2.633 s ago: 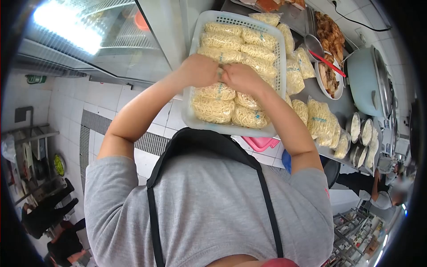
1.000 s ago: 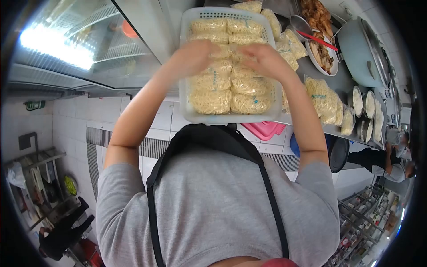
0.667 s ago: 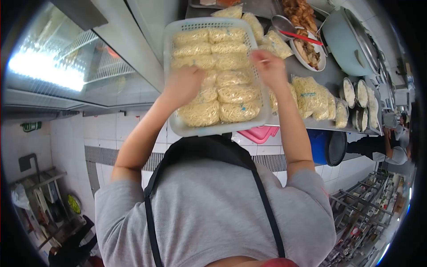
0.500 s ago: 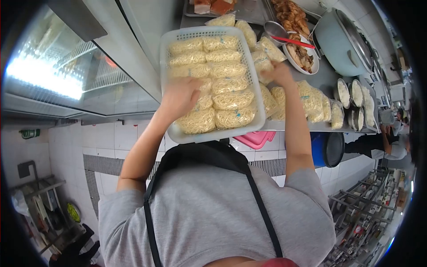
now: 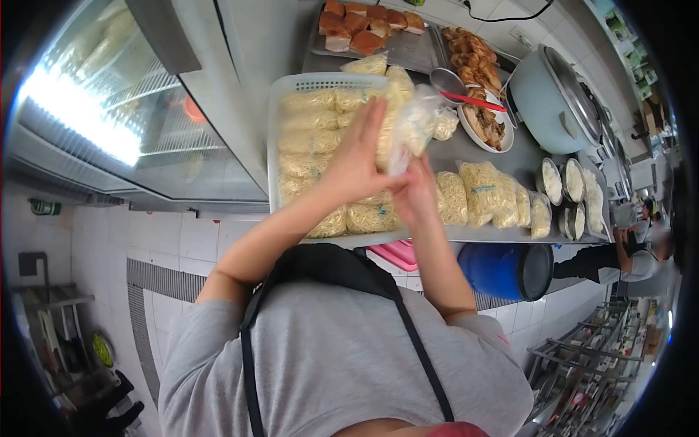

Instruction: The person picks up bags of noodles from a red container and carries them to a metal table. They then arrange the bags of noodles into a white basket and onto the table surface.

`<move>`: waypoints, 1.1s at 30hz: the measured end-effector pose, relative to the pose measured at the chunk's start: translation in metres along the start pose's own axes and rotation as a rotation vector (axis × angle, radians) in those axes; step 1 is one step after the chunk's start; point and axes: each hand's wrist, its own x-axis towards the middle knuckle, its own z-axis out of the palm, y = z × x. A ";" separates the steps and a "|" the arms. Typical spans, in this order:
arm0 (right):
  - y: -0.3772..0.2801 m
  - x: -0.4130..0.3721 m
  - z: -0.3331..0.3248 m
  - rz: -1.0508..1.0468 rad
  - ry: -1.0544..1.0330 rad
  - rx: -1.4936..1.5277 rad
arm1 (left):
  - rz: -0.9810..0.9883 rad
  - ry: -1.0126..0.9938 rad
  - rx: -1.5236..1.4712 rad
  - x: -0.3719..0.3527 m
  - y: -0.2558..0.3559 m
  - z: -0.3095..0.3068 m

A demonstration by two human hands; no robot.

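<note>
A clear plastic bag of noodles (image 5: 413, 130) is raised over the right side of a white perforated basket (image 5: 274, 164). My right hand (image 5: 418, 191) grips its lower end. My left hand (image 5: 355, 159) is pressed along the bag's left side, fingers pointing up and thumb close to my right hand. Rows of bagged noodles (image 5: 304, 164) fill the basket, partly hidden by my forearm. More noodle bags (image 5: 482, 195) stand in a line on the steel counter to the right, and others lie behind the basket.
Behind are a tray of roast meat chunks (image 5: 357, 28), a ladle (image 5: 445, 80), and a plate of meat (image 5: 486, 125) with red-handled tongs or utensil. A large cooker (image 5: 557, 98) and small bowls (image 5: 550, 180) stand right. A glass-doored fridge (image 5: 138, 124) is left; a blue barrel (image 5: 495, 269) stands below.
My right hand has brought a noodle bag from the counter up toward the basket. My left hand has moved right from the basket's bags to meet it. The view has shifted slightly.
</note>
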 end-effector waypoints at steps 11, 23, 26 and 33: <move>-0.001 0.024 0.012 -0.202 -0.430 -0.654 | -0.430 -0.338 -0.876 0.038 -0.031 -0.038; 0.017 0.003 0.009 -0.848 -0.574 -0.872 | 0.164 -0.122 -0.019 -0.026 -0.071 -0.071; 0.046 -0.014 -0.016 -0.442 -0.554 -0.783 | -0.178 -0.337 -0.157 -0.061 -0.063 -0.067; 0.024 -0.001 -0.006 -0.669 0.001 -0.714 | -0.698 -0.642 -0.259 -0.013 -0.078 -0.051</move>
